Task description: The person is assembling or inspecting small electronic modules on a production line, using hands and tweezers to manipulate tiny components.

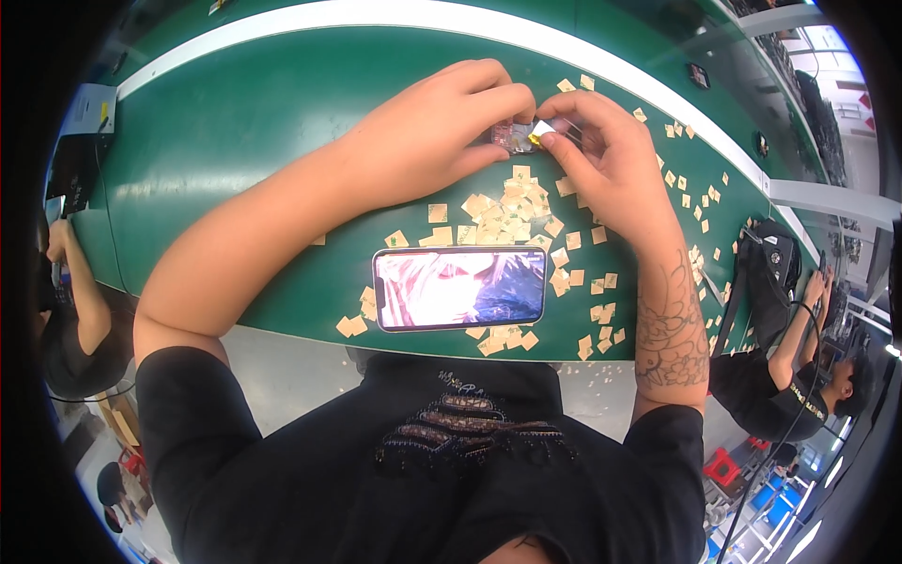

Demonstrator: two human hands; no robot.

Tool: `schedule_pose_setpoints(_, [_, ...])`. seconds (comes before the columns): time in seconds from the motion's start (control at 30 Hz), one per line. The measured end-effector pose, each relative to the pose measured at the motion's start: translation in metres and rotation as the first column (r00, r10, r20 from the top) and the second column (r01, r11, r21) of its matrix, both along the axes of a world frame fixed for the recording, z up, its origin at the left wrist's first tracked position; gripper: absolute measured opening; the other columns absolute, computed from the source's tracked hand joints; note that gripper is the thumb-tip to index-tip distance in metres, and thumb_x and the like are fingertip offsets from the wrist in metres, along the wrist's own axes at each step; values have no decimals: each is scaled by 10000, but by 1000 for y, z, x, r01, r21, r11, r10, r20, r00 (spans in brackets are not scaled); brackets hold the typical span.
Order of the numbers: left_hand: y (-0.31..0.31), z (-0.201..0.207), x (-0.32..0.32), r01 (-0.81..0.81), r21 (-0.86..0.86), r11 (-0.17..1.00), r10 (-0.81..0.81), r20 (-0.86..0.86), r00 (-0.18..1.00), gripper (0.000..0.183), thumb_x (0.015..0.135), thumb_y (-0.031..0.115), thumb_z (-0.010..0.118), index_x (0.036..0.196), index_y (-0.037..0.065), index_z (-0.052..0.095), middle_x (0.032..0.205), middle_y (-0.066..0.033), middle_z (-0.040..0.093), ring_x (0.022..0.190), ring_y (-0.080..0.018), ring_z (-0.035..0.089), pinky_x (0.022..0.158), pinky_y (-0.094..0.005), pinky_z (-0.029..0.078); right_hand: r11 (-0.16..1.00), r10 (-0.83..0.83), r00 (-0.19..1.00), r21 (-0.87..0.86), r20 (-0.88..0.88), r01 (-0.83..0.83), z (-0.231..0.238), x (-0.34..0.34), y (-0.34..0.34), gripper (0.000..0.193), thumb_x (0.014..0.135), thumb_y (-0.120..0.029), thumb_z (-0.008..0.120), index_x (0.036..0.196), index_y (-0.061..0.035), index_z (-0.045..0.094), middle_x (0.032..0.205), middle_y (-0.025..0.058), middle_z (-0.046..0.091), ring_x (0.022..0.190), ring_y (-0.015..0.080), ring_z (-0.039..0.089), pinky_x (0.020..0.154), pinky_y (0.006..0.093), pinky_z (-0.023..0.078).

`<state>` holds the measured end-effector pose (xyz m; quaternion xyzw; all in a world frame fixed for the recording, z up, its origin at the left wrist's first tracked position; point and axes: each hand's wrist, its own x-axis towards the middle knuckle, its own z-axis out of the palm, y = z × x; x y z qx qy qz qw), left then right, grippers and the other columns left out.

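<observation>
My left hand [470,117] is closed around a small clear, pinkish part [512,138], holding it just above the green table; its exact kind is too small to make out. From the other side, my right hand [606,155] pinches a small white-and-yellow tab [539,133] between thumb and fingers, right against that part. Whether the tab is stuck to the part or apart from it, I cannot tell. Close below both hands lies a loose pile of small square tan paper pieces [507,211].
A phone [460,289] with a lit screen lies on the green table [235,132] near its front edge. Many more tan squares are scattered to the right. A black bag [769,277] sits at the table's right end. Other people work at both sides.
</observation>
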<state>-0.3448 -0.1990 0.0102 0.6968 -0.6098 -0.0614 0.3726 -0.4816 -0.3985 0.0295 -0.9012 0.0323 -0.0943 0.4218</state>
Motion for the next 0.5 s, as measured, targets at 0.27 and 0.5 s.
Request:
schedule_pose_setpoints(0.27, [-1, 1, 1, 10, 9, 1000, -10, 57, 998, 224, 867, 50, 797, 1069, 53, 700, 1095, -86, 618, 983, -278, 669, 836, -382, 580, 988, 14, 994, 156, -108, 3, -1, 0, -4, 138, 965, -62, 706, 1098, -32, 682, 789, 15, 625, 677, 74, 533, 630, 248, 456])
schedule_pose_setpoints(0.5, [0, 0, 3, 18, 18, 1000, -19, 85, 996, 220, 870, 72, 798, 1076, 57, 725, 1117, -86, 628, 998, -281, 672, 845, -380, 583, 974, 73, 989, 220, -129, -43, -2, -2, -12, 162, 979, -52, 701, 1138, -28, 694, 830, 22, 659, 710, 71, 566, 664, 241, 484])
